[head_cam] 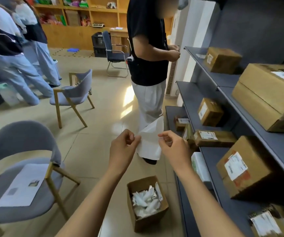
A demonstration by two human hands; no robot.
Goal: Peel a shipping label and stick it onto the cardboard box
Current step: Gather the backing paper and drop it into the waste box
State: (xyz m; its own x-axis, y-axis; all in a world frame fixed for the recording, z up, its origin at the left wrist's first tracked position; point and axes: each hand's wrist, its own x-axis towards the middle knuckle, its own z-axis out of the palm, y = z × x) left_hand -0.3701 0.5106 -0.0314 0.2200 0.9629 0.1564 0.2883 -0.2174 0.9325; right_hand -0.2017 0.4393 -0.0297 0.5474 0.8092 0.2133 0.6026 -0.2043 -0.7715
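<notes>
Above the tiled floor [90, 151], between a grey chair and the dark shelving, both bare hands hold a white shipping label [150, 141] in mid-air. The left hand [123, 147] pinches the sheet's left edge between thumb and fingertips; the right hand [173, 147] pinches its right edge, fingers curled narrow around the paper. The upper part of the sheet bends away from the lower part. Directly below, on the floor, stands a small open cardboard box [148, 218] filled with crumpled white paper scraps. A printed sheet [22, 185] lies flat on the seat of the near chair [18, 142]. On the shelf unit [278, 147] at the right, a labelled cardboard box [245, 168] sits near the front edge, other labelled boxes on the shelves above and below. A person in a black top [148, 40] stands just beyond the label.
</notes>
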